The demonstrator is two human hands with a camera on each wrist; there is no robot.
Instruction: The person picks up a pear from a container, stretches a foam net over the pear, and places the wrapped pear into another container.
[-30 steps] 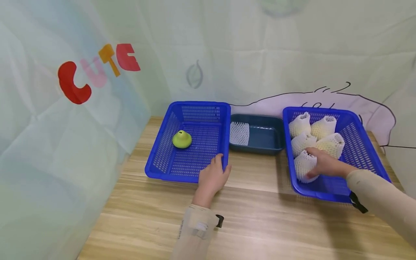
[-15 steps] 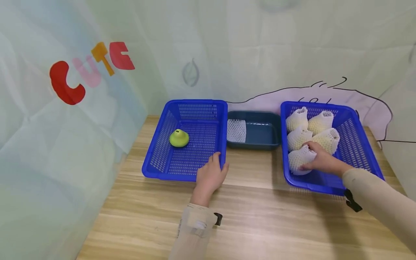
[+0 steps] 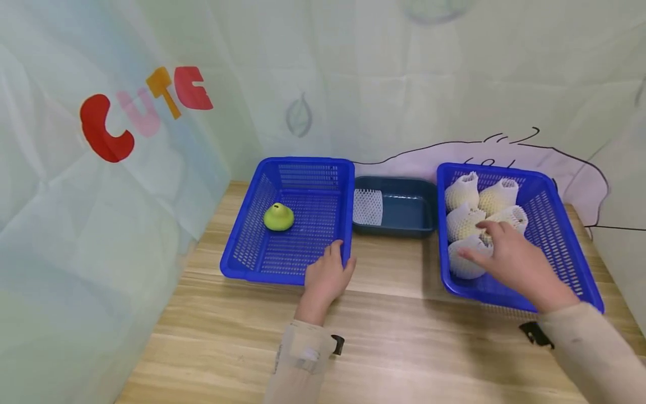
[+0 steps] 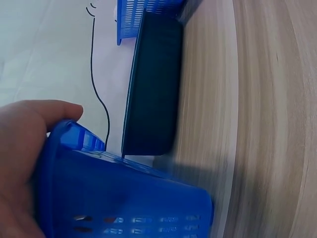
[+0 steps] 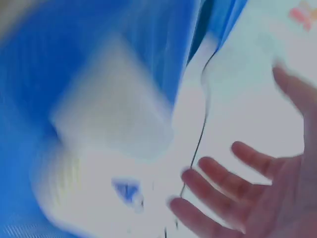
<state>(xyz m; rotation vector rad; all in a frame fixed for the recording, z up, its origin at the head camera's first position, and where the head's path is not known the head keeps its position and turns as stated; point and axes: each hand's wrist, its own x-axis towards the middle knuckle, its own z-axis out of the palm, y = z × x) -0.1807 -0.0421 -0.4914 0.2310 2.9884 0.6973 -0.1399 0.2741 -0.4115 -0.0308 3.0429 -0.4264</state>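
My left hand [image 3: 327, 280] grips the front right corner of the left blue basket [image 3: 237, 247], its fingers over the rim. A bare yellow-green pear [image 3: 278, 217] sits inside that basket. Over the right blue basket [image 3: 572, 264] hovers my right hand [image 3: 520, 264], thumb and fingers spread and nothing held. Below it, the nearest foam-netted fruit [image 3: 465, 259] lies partly hidden by the thumb. Several more netted fruits [image 3: 461, 193] are packed along that basket's left side. The right wrist view shows the spread fingers [image 5: 233, 193] apart from the blurred white netting [image 5: 114, 109].
Between the baskets stands a dark teal tray [image 3: 410, 231] with an empty white foam net [image 3: 368, 206] at its left end. A wooden table [image 3: 393, 348] carries everything. Printed cloth [image 3: 373, 101] hangs behind and at the left.
My right hand has let go of the nearest netted fruit and drawn up and back from it; the fruit stays in the right basket. The left hand has kept its place on the rim.
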